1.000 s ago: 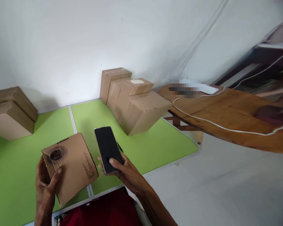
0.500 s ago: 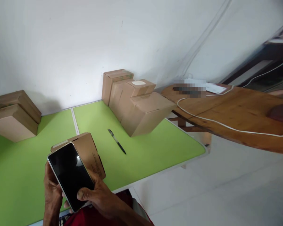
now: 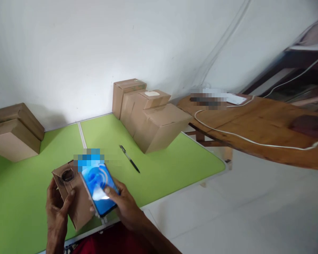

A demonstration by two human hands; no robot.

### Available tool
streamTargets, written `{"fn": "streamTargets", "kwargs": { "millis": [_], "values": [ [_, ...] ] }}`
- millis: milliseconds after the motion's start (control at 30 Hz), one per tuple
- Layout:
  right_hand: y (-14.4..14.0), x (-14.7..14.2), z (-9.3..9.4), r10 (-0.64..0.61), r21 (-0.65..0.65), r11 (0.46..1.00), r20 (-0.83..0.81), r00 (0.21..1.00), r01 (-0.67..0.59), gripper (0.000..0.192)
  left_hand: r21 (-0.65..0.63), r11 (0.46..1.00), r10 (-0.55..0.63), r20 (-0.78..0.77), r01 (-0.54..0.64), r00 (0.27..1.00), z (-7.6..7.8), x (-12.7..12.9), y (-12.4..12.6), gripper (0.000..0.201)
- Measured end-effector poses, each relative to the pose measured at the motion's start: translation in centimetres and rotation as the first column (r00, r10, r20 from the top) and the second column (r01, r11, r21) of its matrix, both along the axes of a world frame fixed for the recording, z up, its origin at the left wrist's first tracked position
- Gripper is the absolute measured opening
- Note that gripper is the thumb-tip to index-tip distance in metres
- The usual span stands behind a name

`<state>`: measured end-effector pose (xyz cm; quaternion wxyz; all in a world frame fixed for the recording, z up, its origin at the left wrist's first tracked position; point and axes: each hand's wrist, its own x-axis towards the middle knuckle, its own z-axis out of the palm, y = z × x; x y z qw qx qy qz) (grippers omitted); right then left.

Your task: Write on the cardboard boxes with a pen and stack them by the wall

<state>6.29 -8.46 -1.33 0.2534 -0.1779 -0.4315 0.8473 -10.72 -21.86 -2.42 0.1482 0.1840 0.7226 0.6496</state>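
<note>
My left hand (image 3: 57,206) fingers wrap the small cardboard box (image 3: 74,197) at the green table's (image 3: 175,165) near edge; right hand (image 3: 124,208) clamps the lit phone (image 3: 100,188), thumb on screen. Box looks light, crushable (grip side walls); phone slick, fragile, so hold its edges.

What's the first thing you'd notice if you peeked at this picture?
Probably the glowing blue phone near the bottom, gripped in the right hand beside a small cardboard box in the left hand. Beneath them spreads the bright green table, with a black pen lying on it and bigger brown boxes stacked against the white wall.
</note>
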Motion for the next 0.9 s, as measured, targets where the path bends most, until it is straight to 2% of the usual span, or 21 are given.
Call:
{"fn": "streamTargets", "kwargs": {
  "millis": [67,100,167,200,267,367,467,600,767,900],
  "values": [
    [2.1,0.5,-1.0,-0.163,0.015,0.987,0.077,0.984,0.162,0.070,-0.012,1.000,0.014,0.027,-0.014,1.000,0.3,0.0,0.1,0.095],
    [3.3,0.8,-1.6,-0.251,0.063,0.967,0.124,0.960,0.245,0.069,-0.020,1.000,0.023,0.041,-0.022,0.999,0.4,0.0,0.1,0.099],
    [5.6,1.0,-2.8,-0.402,0.275,0.900,0.232,0.886,0.337,0.066,-0.034,0.998,0.045,0.068,-0.043,0.997,0.4,-0.1,0.1,0.106],
    [6.7,1.0,-3.5,-0.451,0.376,0.864,0.282,0.847,0.335,0.065,-0.039,0.998,0.057,0.075,-0.054,0.996,0.4,-0.2,0.2,0.108],
    [8.4,0.9,-4.7,-0.489,0.495,0.823,0.368,0.791,0.279,0.065,-0.041,0.997,0.075,0.077,-0.072,0.994,0.4,-0.1,0.2,0.108],
    [9.8,0.4,-6.2,-0.497,0.544,0.809,0.434,0.752,0.221,0.063,-0.060,0.995,0.088,0.089,-0.083,0.992,0.7,0.1,0.3,0.108],
    [10.3,0.3,-6.9,-0.543,0.631,0.759,0.479,0.690,0.159,0.053,-0.086,0.994,0.082,0.109,-0.072,0.991,1.0,0.3,0.3,0.107],
    [10.2,1.0,-7.0,-0.619,0.748,0.663,0.520,0.589,0.035,0.031,-0.102,0.993,0.078,0.117,-0.066,0.990,0.7,0.1,0.3,0.105],
    [9.9,1.3,-6.9,-0.689,0.815,0.574,0.532,0.492,-0.078,0.026,-0.125,0.988,0.103,0.125,-0.087,0.987,-0.5,-0.9,0.4,0.113],
    [9.0,1.0,-6.6,-0.748,0.864,0.497,0.473,0.466,-0.079,0.024,-0.154,0.984,0.111,0.151,-0.088,0.982,-1.3,-1.6,0.2,0.121]
  ]
}}
